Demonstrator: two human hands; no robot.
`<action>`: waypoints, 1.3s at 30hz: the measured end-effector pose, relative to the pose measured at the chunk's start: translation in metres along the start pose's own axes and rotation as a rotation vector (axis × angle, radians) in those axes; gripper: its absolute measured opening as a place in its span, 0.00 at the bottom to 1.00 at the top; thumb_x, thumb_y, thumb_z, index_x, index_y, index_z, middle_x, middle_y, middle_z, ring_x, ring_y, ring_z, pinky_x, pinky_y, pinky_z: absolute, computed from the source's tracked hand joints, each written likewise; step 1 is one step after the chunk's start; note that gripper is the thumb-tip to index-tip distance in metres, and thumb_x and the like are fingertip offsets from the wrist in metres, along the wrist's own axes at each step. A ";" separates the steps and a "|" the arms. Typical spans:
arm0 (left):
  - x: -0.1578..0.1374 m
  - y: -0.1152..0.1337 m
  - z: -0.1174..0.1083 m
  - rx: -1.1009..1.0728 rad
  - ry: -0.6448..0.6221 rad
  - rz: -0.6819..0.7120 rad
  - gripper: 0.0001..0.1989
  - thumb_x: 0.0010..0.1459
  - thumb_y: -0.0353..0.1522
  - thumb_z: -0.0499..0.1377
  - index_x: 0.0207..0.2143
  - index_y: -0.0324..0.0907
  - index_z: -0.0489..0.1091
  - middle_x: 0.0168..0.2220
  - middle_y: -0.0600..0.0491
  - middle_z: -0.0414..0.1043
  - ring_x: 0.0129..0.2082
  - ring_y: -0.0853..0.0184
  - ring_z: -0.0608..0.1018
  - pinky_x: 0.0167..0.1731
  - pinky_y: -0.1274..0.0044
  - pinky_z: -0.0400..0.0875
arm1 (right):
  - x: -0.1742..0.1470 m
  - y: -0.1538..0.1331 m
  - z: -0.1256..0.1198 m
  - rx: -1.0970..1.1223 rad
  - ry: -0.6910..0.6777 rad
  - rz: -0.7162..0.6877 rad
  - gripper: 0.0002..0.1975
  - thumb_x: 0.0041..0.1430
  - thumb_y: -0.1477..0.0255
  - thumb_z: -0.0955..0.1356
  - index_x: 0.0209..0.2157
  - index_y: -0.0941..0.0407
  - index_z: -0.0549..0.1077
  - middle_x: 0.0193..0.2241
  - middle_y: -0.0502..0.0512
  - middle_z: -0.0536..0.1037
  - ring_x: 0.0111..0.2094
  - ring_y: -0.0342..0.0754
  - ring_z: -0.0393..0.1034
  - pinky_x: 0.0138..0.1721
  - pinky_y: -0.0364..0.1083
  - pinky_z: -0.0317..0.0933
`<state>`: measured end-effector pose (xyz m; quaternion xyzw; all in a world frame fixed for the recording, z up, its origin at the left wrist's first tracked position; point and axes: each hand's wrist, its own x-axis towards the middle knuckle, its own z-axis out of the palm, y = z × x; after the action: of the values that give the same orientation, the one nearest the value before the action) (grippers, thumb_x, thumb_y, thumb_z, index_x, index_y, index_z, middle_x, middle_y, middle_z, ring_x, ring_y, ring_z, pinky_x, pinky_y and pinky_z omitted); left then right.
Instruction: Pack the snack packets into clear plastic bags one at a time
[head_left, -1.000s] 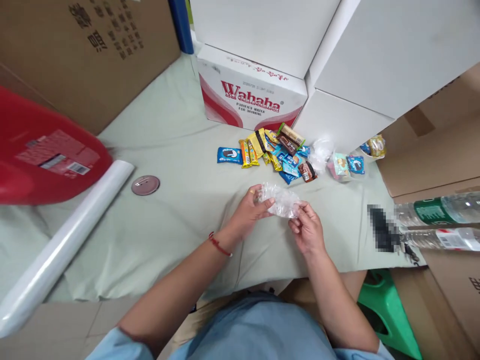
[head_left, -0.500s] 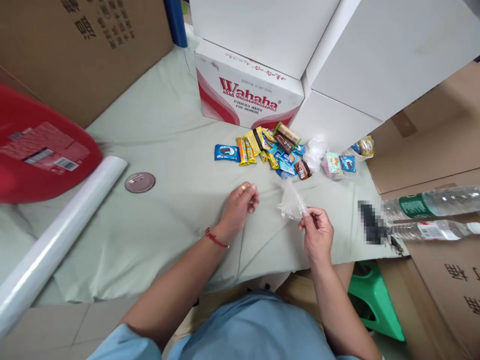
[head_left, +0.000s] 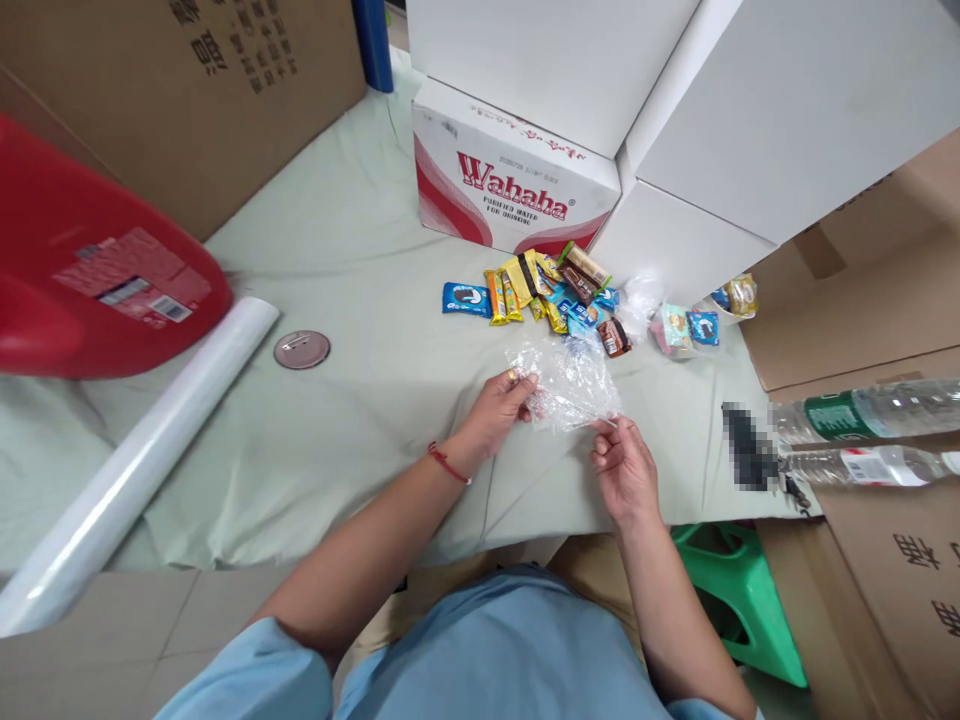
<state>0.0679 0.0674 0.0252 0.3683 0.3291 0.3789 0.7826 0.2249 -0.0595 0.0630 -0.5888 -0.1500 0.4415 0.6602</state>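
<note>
A crinkled clear plastic bag (head_left: 568, 385) is stretched between my two hands over the cloth-covered table. My left hand (head_left: 501, 405) pinches its left side between thumb and fingers. At the lower right corner, my right hand (head_left: 624, 465) is closed on the bag with its fingertips. Just beyond the bag lies a heap of small wrapped snacks: a blue packet (head_left: 466, 299), yellow packets (head_left: 523, 279), a brown-and-green packet (head_left: 583, 272) and a brown packet (head_left: 615, 337). Another crumpled clear bag (head_left: 642, 300) rests to the right of the heap.
A Wahaha water carton (head_left: 514, 195) and white boxes stand behind. Clear containers of snacks (head_left: 684, 330) sit at right, near plastic bottles (head_left: 862, 410). On the left are a red jug (head_left: 97, 270), a plastic film roll (head_left: 150, 450) and a round badge (head_left: 301, 349). A green stool (head_left: 757, 600) stands below.
The bag, bunched in my right hand before, is now spread out. My left hand, then apart from it, has taken hold of its left side. The view has shifted slightly.
</note>
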 end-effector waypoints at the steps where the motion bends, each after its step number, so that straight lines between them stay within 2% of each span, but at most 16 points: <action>1: 0.000 0.000 0.000 -0.019 -0.005 0.001 0.26 0.48 0.53 0.72 0.32 0.42 0.68 0.29 0.56 0.72 0.25 0.73 0.73 0.22 0.81 0.63 | -0.001 0.001 0.001 0.009 -0.028 0.045 0.24 0.49 0.54 0.81 0.40 0.50 0.73 0.38 0.50 0.81 0.25 0.40 0.66 0.19 0.37 0.55; 3: -0.001 0.000 0.002 -0.046 -0.020 0.011 0.26 0.48 0.52 0.72 0.32 0.41 0.69 0.28 0.57 0.71 0.25 0.73 0.73 0.22 0.81 0.64 | -0.002 0.007 0.007 0.001 -0.091 0.123 0.30 0.45 0.57 0.82 0.47 0.47 0.72 0.41 0.50 0.82 0.26 0.40 0.68 0.19 0.37 0.55; 5: -0.002 0.000 0.003 -0.046 -0.040 0.016 0.26 0.50 0.53 0.72 0.32 0.41 0.70 0.28 0.56 0.71 0.25 0.73 0.73 0.23 0.80 0.66 | -0.002 0.013 0.015 -0.028 -0.119 0.154 0.35 0.41 0.63 0.84 0.49 0.47 0.70 0.36 0.46 0.80 0.23 0.39 0.66 0.19 0.37 0.53; 9: -0.002 0.002 0.003 -0.004 -0.004 0.006 0.25 0.54 0.52 0.69 0.30 0.40 0.71 0.26 0.55 0.74 0.22 0.73 0.75 0.22 0.81 0.65 | 0.008 0.020 0.026 -0.060 -0.059 0.071 0.33 0.39 0.67 0.83 0.46 0.49 0.69 0.28 0.41 0.75 0.18 0.35 0.54 0.18 0.37 0.47; 12: 0.001 0.008 -0.003 -0.035 0.059 -0.023 0.21 0.58 0.47 0.68 0.24 0.40 0.68 0.20 0.59 0.68 0.17 0.75 0.72 0.19 0.83 0.59 | 0.017 0.017 0.018 -0.174 -0.011 -0.019 0.34 0.42 0.66 0.81 0.50 0.50 0.69 0.30 0.42 0.76 0.19 0.36 0.56 0.19 0.38 0.49; 16: 0.006 0.022 -0.015 -0.181 0.032 -0.145 0.20 0.59 0.40 0.67 0.21 0.40 0.66 0.17 0.57 0.67 0.15 0.75 0.70 0.14 0.83 0.53 | 0.018 0.012 -0.010 -0.376 0.009 -0.092 0.32 0.46 0.64 0.80 0.52 0.52 0.70 0.29 0.43 0.75 0.21 0.38 0.58 0.20 0.39 0.51; 18: 0.006 0.033 -0.020 -0.269 0.048 -0.168 0.17 0.62 0.38 0.64 0.24 0.39 0.67 0.22 0.53 0.73 0.17 0.75 0.73 0.15 0.84 0.58 | 0.011 0.010 -0.025 -0.396 -0.028 -0.052 0.28 0.47 0.64 0.80 0.49 0.52 0.72 0.29 0.44 0.74 0.20 0.37 0.56 0.20 0.39 0.50; 20: 0.004 0.045 -0.023 -0.422 0.053 -0.128 0.13 0.67 0.37 0.59 0.31 0.38 0.72 0.35 0.47 0.81 0.25 0.74 0.79 0.23 0.84 0.70 | 0.003 0.007 -0.037 -0.382 -0.103 0.050 0.25 0.48 0.63 0.80 0.46 0.53 0.75 0.30 0.45 0.74 0.19 0.35 0.54 0.19 0.39 0.47; 22: 0.000 0.054 -0.022 -0.596 0.029 -0.051 0.17 0.71 0.40 0.52 0.41 0.38 0.75 0.50 0.43 0.81 0.40 0.69 0.84 0.37 0.80 0.79 | -0.006 0.002 -0.046 -0.355 -0.200 0.188 0.22 0.49 0.63 0.80 0.45 0.54 0.77 0.30 0.46 0.73 0.18 0.33 0.51 0.19 0.38 0.44; 24: -0.003 0.058 -0.020 -0.699 -0.019 -0.015 0.22 0.73 0.44 0.48 0.48 0.38 0.74 0.60 0.41 0.76 0.51 0.61 0.83 0.46 0.71 0.81 | -0.011 -0.005 -0.052 -0.321 -0.277 0.313 0.22 0.49 0.64 0.81 0.45 0.54 0.79 0.31 0.47 0.74 0.18 0.32 0.48 0.18 0.37 0.41; 25: -0.004 0.057 -0.019 -0.695 -0.042 -0.028 0.23 0.73 0.46 0.47 0.50 0.39 0.73 0.61 0.41 0.74 0.52 0.58 0.83 0.46 0.69 0.82 | -0.012 -0.008 -0.054 -0.301 -0.299 0.354 0.22 0.48 0.64 0.81 0.45 0.54 0.80 0.31 0.47 0.74 0.18 0.31 0.47 0.18 0.37 0.39; 27: -0.004 0.054 -0.019 -0.631 -0.078 -0.095 0.23 0.71 0.48 0.51 0.54 0.41 0.71 0.63 0.39 0.72 0.45 0.57 0.86 0.36 0.70 0.82 | -0.012 -0.014 -0.057 -0.265 -0.313 0.390 0.23 0.47 0.65 0.81 0.45 0.54 0.80 0.32 0.48 0.74 0.18 0.30 0.45 0.17 0.36 0.38; 30: -0.001 0.050 -0.024 -0.554 -0.114 -0.190 0.27 0.68 0.51 0.54 0.59 0.42 0.65 0.61 0.35 0.73 0.31 0.61 0.85 0.18 0.79 0.68 | -0.008 -0.016 -0.062 -0.263 -0.290 0.387 0.22 0.47 0.66 0.81 0.45 0.54 0.80 0.32 0.47 0.74 0.18 0.31 0.44 0.17 0.36 0.36; 33: 0.000 0.054 -0.032 -0.571 -0.141 -0.207 0.29 0.66 0.52 0.56 0.59 0.41 0.64 0.60 0.33 0.73 0.35 0.58 0.86 0.16 0.82 0.65 | -0.007 -0.011 -0.068 -0.330 -0.267 0.385 0.22 0.47 0.66 0.81 0.44 0.55 0.79 0.31 0.47 0.74 0.18 0.31 0.45 0.17 0.36 0.37; 36: -0.001 0.055 -0.032 -0.516 -0.104 -0.102 0.23 0.60 0.44 0.63 0.53 0.41 0.69 0.58 0.39 0.75 0.40 0.60 0.85 0.20 0.83 0.69 | -0.011 -0.005 -0.075 -0.443 -0.229 0.324 0.24 0.47 0.62 0.81 0.44 0.54 0.77 0.31 0.47 0.74 0.17 0.33 0.47 0.17 0.37 0.41; 39: -0.001 0.048 -0.028 -0.355 0.001 0.046 0.11 0.52 0.32 0.67 0.36 0.40 0.71 0.41 0.50 0.78 0.26 0.73 0.79 0.16 0.86 0.59 | -0.018 -0.008 -0.080 -0.716 -0.162 0.104 0.24 0.53 0.55 0.77 0.45 0.55 0.77 0.32 0.51 0.75 0.19 0.38 0.53 0.19 0.41 0.49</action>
<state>0.0287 0.0970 0.0507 0.2318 0.2487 0.4490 0.8263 0.2753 -0.1245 0.0550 -0.7525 -0.3165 0.4393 0.3751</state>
